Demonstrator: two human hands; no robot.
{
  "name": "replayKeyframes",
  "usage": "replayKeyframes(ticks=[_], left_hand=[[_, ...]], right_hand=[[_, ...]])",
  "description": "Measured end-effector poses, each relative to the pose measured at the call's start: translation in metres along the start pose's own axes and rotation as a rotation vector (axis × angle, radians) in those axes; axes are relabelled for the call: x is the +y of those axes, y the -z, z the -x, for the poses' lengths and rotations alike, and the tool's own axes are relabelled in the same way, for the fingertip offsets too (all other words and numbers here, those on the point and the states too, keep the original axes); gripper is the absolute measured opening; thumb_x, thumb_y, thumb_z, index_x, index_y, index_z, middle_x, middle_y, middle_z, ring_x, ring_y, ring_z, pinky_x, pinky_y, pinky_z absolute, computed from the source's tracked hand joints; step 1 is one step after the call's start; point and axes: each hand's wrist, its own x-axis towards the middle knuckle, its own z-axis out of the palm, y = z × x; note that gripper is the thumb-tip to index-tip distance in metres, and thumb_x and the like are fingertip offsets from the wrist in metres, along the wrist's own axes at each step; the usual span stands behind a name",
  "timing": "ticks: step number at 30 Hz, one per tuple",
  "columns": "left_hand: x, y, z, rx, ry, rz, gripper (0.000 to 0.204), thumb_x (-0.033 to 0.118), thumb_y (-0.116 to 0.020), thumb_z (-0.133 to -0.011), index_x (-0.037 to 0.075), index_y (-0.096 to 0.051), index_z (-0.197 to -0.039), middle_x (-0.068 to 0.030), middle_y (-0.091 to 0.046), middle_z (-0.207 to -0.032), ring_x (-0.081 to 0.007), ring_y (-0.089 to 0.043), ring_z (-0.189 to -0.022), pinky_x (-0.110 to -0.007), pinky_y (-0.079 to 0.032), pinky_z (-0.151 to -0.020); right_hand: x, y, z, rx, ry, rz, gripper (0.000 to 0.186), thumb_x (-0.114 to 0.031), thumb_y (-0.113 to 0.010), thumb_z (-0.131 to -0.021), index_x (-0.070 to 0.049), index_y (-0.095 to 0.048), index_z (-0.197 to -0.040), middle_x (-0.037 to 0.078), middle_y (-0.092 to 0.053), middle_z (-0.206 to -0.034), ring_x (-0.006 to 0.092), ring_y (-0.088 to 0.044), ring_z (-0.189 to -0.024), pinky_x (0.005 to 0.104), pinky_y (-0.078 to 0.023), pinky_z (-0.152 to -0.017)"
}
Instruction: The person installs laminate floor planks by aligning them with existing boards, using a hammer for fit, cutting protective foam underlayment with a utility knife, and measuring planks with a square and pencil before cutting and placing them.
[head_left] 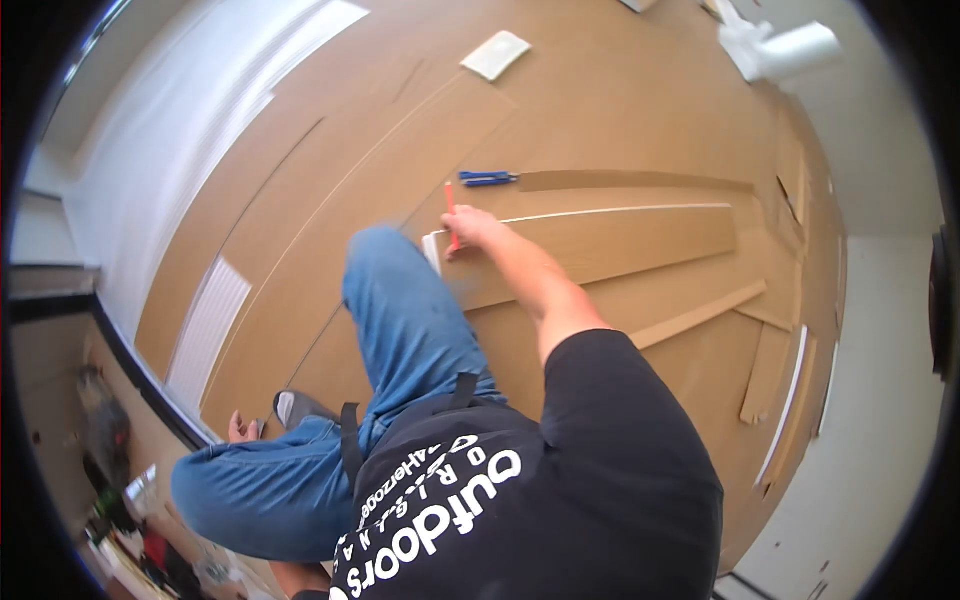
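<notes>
My right hand (470,230) is closed around a red pencil (450,200), its tip pointing away from me. The hand rests at the left end of a long wood-coloured board (620,245) with a white edge, where a white end piece (432,252) shows. Just beyond it lies a blue-handled tool (487,179), its exact kind unclear. My left hand (240,428) is low at the left, partly hidden behind my bent knee. Its visible fingers are bent beside a small grey thing that I cannot make out.
Brown sheeting (400,130) covers the floor, and a narrow strip (640,181) lies past the board. Offcuts (700,312) are scattered at the right. A white flat packet (496,55) lies far ahead. A white ribbed panel (208,320) is at the left; a white pipe (795,50) stands far right.
</notes>
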Motion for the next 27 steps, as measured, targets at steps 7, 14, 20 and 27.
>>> replayKeyframes(ticks=[7, 14, 20, 27], left_hand=[[0.010, -0.006, -0.044, -0.011, 0.019, 0.004, 0.062, 0.017, -0.066, -0.100, 0.003, -0.039, -0.155, -0.0182, -0.050, -0.150, -0.0252, -0.056, -0.131, -0.039, -0.048, -0.106], [0.033, -0.030, -0.024, 0.110, 0.042, 0.062, 0.066, 0.018, -0.070, -0.097, 0.002, -0.040, -0.154, -0.0233, -0.051, -0.148, -0.0291, -0.062, -0.123, -0.041, -0.055, -0.097], [0.053, -0.038, -0.024, 0.056, 0.010, -0.029, 0.065, 0.019, -0.071, -0.097, 0.001, -0.042, -0.152, -0.0243, -0.052, -0.147, -0.0315, -0.061, -0.126, -0.041, -0.054, -0.100], [0.122, 0.050, -0.040, -0.185, 0.069, -0.149, 0.058, 0.018, -0.071, -0.098, 0.004, -0.048, -0.149, -0.0203, -0.058, -0.142, -0.0281, -0.061, -0.124, -0.040, -0.054, -0.100]], right_hand=[[-0.008, 0.007, 0.000, -0.001, 0.047, 0.051, 0.062, -0.040, -0.089, -0.070, -0.008, -0.058, -0.113, 0.022, -0.060, -0.117, 0.0401, -0.056, -0.117, 0.0488, -0.051, -0.097], [-0.011, 0.007, -0.006, -0.107, 0.011, 0.001, 0.066, -0.042, -0.091, -0.069, -0.006, -0.057, -0.113, 0.023, -0.060, -0.117, 0.0433, -0.056, -0.115, 0.0508, -0.050, -0.094], [-0.019, 0.028, 0.005, -0.126, 0.039, -0.046, 0.066, -0.052, -0.090, -0.069, -0.002, -0.062, -0.102, 0.022, -0.066, -0.098, 0.0411, -0.064, -0.097, 0.0474, -0.053, -0.083], [-0.048, 0.056, 0.034, -0.225, 0.009, -0.258, 0.044, -0.049, -0.068, -0.096, -0.005, -0.065, -0.097, 0.019, -0.068, -0.094, 0.0345, -0.065, -0.094, 0.0419, -0.052, -0.081]])
